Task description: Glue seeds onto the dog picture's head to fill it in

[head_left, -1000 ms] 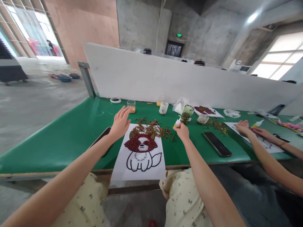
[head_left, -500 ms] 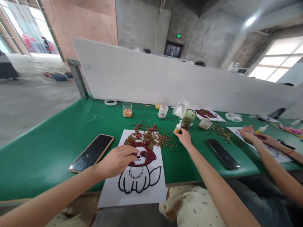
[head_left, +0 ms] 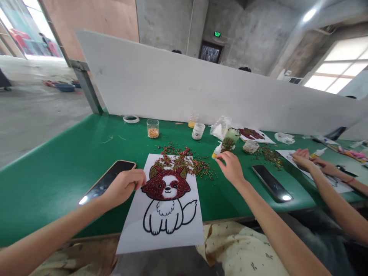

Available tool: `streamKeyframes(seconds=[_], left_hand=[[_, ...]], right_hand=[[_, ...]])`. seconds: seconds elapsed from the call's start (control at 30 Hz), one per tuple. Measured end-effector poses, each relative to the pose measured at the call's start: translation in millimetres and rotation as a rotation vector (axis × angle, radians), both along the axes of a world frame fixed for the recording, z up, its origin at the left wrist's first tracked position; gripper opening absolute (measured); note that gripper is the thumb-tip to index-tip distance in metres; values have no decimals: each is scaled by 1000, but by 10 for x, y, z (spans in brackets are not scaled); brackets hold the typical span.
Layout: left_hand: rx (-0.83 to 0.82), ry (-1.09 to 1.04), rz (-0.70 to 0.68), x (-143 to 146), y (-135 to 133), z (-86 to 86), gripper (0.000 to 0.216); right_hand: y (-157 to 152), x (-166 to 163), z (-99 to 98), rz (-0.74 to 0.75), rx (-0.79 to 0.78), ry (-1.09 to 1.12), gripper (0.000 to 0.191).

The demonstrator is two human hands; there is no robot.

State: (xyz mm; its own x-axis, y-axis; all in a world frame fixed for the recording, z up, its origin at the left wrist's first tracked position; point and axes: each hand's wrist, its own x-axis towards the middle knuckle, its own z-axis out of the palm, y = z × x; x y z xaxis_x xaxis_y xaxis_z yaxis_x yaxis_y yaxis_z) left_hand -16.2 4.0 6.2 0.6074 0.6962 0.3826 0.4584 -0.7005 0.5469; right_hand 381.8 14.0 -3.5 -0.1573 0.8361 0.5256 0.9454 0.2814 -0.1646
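Observation:
A white sheet with a dog outline (head_left: 172, 230) lies at the table's near edge; the dog's head is filled with red beans (head_left: 166, 183). My left hand (head_left: 123, 186) is curled, its fingertips pinching the sheet's left edge beside the head. Loose red and green beans (head_left: 188, 163) are scattered over the sheet's top and the green table (head_left: 57, 176). My right hand (head_left: 232, 167) hovers over the table with loose fingers, holding nothing. It is just short of a small white glue bottle (head_left: 216, 150) with a yellow base.
A phone (head_left: 107, 180) lies left of my left hand, and another phone (head_left: 271, 183) right of my right hand. Behind are a cup of yellow kernels (head_left: 152, 128), a small jar (head_left: 197, 131), a tilted green jar (head_left: 228, 138) and a tape roll (head_left: 131, 119). A co-worker's hands (head_left: 306, 160) rest on another sheet at right.
My left hand came back from the far beans, crossed the dog's head and now pinches the sheet's left edge. My right hand has let go of the glue bottle and drawn back slightly.

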Motion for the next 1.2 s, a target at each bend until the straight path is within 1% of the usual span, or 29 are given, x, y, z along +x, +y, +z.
streamKeyframes(seconds=[0.07,0.13,0.27,0.5,0.77,0.83,0.97,1.03,1.13,1.2], left_hand=[[9,65,-60,1,-45,-35,22],[22,120,-110,8,-95,-77,24],[32,150,-129,-2,-184,-130,27],[51,116,-143,-79,-305,-150,29],[23,127,-127,-164,-302,-166,29],[16,135,-128,-169,-311,-163,29],[21,143,-135,-174,-340,-145,29],[26,138,-131,-178,-349,-133,29],[31,122,-126,-181,-353,-114,29],[32,108,-126,-176,-356,-101,30]], right_hand=[[3,-59,-14,49,-90,-92,14],[8,-103,-41,58,-158,-173,14],[12,-154,-59,44,-211,-268,15],[16,-256,-81,69,-248,-290,14],[34,-221,-105,42,-310,-203,14],[32,-211,-105,41,-325,-213,14],[34,-206,-132,42,-336,-330,12],[30,-222,-135,44,-325,-355,11],[-8,-327,-85,85,-275,-289,11],[-63,-476,-23,152,-235,-210,12]])
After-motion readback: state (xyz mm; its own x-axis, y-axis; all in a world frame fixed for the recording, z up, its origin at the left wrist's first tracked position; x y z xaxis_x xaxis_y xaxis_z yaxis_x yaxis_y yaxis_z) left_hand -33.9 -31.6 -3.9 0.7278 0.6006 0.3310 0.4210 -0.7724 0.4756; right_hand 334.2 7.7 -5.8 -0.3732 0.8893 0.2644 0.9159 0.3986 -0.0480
